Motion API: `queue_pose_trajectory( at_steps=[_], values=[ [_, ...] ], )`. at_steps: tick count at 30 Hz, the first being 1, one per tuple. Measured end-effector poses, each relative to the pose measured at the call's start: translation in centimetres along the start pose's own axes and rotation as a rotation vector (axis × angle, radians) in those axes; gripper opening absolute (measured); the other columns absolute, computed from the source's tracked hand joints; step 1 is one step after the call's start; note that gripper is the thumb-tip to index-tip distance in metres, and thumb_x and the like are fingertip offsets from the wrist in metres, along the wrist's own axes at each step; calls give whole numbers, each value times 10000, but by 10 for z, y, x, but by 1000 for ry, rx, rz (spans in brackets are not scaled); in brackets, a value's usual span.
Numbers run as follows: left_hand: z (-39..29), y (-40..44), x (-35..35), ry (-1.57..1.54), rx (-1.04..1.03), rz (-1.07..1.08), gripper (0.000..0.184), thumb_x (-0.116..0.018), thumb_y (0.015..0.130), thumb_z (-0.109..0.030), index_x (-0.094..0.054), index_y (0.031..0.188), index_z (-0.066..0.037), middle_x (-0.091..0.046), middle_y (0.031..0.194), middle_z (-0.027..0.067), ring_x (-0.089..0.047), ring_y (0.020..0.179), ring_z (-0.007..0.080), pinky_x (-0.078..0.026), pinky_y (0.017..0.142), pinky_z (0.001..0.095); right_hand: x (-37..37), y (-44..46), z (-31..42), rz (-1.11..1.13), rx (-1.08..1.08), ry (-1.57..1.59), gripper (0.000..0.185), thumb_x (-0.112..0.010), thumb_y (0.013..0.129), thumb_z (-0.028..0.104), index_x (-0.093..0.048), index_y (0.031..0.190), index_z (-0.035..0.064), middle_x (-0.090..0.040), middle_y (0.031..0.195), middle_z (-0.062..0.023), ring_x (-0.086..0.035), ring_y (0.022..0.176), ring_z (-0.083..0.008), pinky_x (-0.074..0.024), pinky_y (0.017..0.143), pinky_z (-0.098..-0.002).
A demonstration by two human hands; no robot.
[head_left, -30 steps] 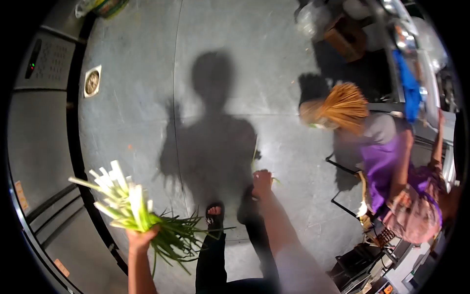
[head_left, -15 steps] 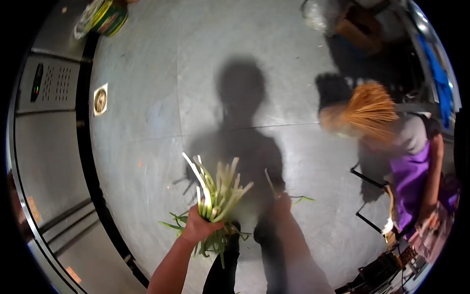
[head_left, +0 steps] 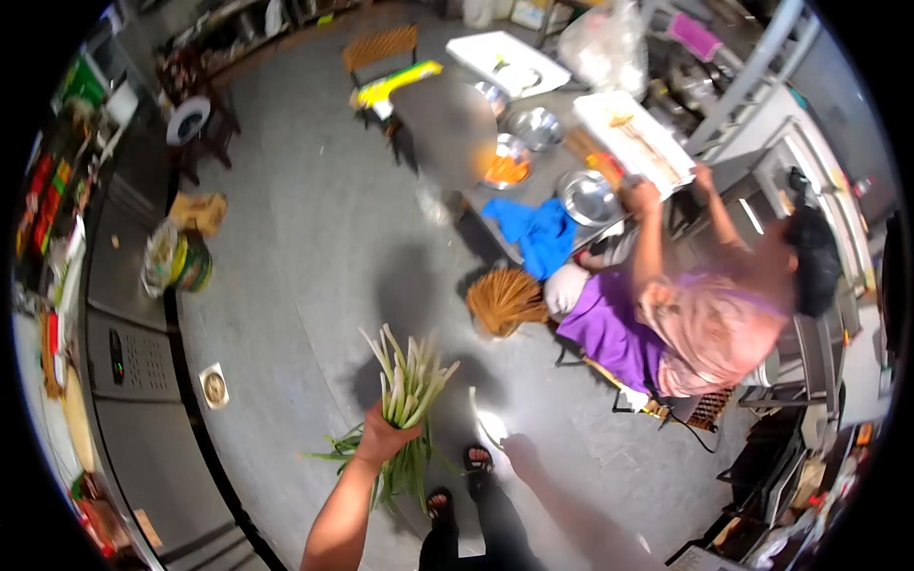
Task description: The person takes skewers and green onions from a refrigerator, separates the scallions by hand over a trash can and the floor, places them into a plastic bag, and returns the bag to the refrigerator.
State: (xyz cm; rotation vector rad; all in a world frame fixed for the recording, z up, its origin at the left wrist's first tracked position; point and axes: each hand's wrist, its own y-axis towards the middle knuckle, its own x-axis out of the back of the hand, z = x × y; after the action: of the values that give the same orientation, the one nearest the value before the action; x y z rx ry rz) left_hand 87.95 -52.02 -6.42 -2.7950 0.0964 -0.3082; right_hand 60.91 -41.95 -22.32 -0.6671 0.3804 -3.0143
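Observation:
A thick bunch of scallions (head_left: 407,385) is wrapped in my left hand (head_left: 386,438), white ends up and green leaves hanging below. Pinched in the fingers of my right hand (head_left: 519,453) is a single scallion (head_left: 478,414), its pale end pointing up and away. That hand is partly blurred by glare. The two hands are apart, both above the grey floor near my feet.
At right a seated person (head_left: 709,328) in a purple apron holds a white tray (head_left: 633,143). A table (head_left: 443,119) bears metal bowls (head_left: 535,127) and a blue cloth (head_left: 533,233). A brown bristly bundle (head_left: 505,300) is below. Steel cabinets (head_left: 143,457) line the left.
My view has lifted and turned right, bringing the table, bowls and seated person into sight. The left hand keeps the bunch. My right hand has come slightly closer to it with the single scallion.

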Motion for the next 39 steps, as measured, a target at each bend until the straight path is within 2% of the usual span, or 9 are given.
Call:
queue_pose_trajectory(
  at_steps=[4,9,14,16,22,23,25,31,39],
  values=[
    [-74,-30,9,-26,-120,35,428,-676,596,-37,-539,1001,-13,-604,875,57,-549,795,129,-448,724,279,66,-36,98,-48,-274,589,66,-537,768,-11,-550,798,47,-542,716,-25,-476,640,-85,-394,606,-199],
    [-110,-55,19,53,-133,78,442,-682,602,-51,-541,1020,-17,-601,882,66,-552,791,143,-454,718,293,122,-112,200,-298,-229,360,54,-458,811,3,-503,797,30,-532,716,-59,-571,677,-165,-465,628,-245],
    [-129,-64,6,141,-49,138,421,-678,602,-25,-547,1001,1,-601,867,72,-556,774,153,-464,687,298,150,-216,161,-471,-301,528,33,-461,843,90,-446,822,69,-471,692,-47,-494,529,-155,-466,459,-288],
    [-116,-46,-4,-302,-197,416,361,-644,609,27,-550,958,25,-600,815,85,-570,714,172,-476,630,302,172,-273,165,-572,-352,390,60,-476,839,122,-453,812,74,-460,669,-39,-439,496,-134,-453,446,-283],
    [-186,-70,-67,-130,-75,307,302,-600,584,81,-560,880,35,-599,721,109,-592,622,207,-499,580,311,229,-450,71,-1094,-586,258,97,-489,801,117,-483,736,45,-466,619,-38,-464,518,-135,-427,390,-308],
    [-190,-72,-78,-117,-82,316,300,-603,580,77,-563,874,32,-599,716,107,-591,618,208,-497,578,311,235,-482,62,-1110,-765,257,259,-492,807,151,-525,954,-59,-585,849,-119,-530,779,-172,-434,687,-312],
    [-194,-76,-99,-2,-113,266,327,-627,565,53,-569,886,28,-601,747,100,-587,621,204,-490,578,313,227,-571,-104,-1258,-678,64,281,-453,812,146,-506,970,-80,-578,835,-135,-533,751,-191,-439,683,-321],
    [-200,-95,-175,107,-130,283,344,-624,542,56,-574,881,27,-602,749,99,-585,622,207,-485,572,318,254,-734,-139,-1238,-1418,324,287,-449,821,163,-523,959,-78,-577,810,-177,-551,750,-216,-446,683,-342],
    [-253,-164,-347,129,-95,560,322,-607,541,83,-566,857,31,-603,734,114,-591,618,219,-489,558,325,407,-751,-289,-1431,-1207,226,344,-431,831,258,-543,927,-53,-564,753,-168,-549,685,-222,-459,608,-358]
  ],
)
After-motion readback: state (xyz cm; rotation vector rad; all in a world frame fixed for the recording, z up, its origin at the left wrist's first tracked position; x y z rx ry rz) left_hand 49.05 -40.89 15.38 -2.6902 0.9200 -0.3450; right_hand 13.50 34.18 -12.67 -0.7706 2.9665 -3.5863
